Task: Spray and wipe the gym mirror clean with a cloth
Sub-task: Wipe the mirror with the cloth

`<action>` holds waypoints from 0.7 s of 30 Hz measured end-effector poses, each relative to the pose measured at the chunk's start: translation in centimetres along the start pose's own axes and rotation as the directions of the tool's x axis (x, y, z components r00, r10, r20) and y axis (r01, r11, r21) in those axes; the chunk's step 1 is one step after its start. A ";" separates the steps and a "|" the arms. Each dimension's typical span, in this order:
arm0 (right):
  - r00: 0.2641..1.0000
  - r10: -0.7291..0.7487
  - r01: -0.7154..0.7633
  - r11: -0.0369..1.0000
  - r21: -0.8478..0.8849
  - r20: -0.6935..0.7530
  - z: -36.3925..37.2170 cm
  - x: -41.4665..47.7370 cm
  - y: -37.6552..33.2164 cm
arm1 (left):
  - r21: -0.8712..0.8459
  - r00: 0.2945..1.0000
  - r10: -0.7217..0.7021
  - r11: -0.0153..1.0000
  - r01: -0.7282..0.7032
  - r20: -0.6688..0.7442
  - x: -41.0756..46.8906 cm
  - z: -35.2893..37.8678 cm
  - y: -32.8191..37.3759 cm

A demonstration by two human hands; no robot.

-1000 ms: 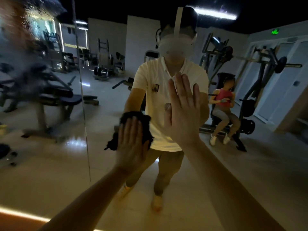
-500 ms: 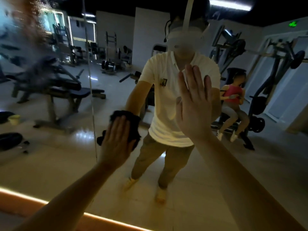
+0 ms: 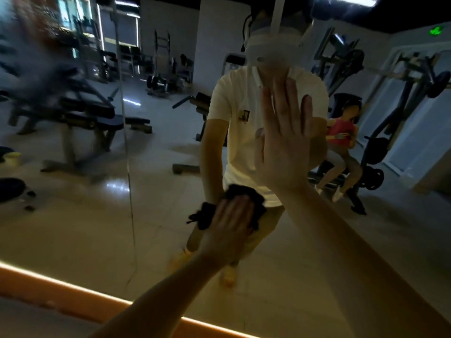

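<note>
Gym mirror (image 3: pixel 73 228): left hand (image 3: pixel 231 228) presses cloth (image 3: pixel 207 215), right hand (image 3: pixel 283 147) flat.

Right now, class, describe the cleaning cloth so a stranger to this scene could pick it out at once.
The big wall mirror fills the view. Low at its centre, the left hand presses a crumpled cloth to the glass. It is black and ragged-edged; the right hand above lies bare.

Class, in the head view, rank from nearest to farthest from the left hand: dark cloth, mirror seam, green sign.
1. dark cloth, under the left hand.
2. mirror seam, to its left.
3. green sign, reflected top right.
</note>
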State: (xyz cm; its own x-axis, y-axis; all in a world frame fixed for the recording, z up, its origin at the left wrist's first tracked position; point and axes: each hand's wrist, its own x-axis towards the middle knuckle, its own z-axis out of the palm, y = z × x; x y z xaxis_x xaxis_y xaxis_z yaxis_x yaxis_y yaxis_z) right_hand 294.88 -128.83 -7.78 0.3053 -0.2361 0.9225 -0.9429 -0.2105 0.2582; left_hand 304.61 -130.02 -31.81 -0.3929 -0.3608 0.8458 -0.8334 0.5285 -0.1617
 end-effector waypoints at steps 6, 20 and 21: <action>0.999 -0.045 0.045 0.999 -0.022 0.011 0.1 -0.2 0.6 | 0.132 0.896 0.443 0.887 -0.443 0.027 -0.2 0.2 -1.9; 0.999 0.002 -0.006 0.996 -0.089 -0.044 1.0 -0.1 -0.3 | -0.271 0.807 -0.590 0.776 0.569 0.007 -5.2 -3.1 -7.2; 0.999 0.000 -0.003 0.996 -0.084 -0.037 1.0 0.0 -0.3 | -0.237 0.904 -0.427 0.880 0.412 -0.016 -4.1 -2.8 -5.4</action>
State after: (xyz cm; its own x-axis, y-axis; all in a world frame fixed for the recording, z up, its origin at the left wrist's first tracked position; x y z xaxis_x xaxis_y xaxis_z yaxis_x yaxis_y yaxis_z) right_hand 295.31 -129.66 -8.17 0.3000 -0.2007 0.9326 -0.9518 -0.1290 0.2784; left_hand 311.79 -129.30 -32.96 0.0069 -0.5397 0.8418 -0.8031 0.4986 0.3263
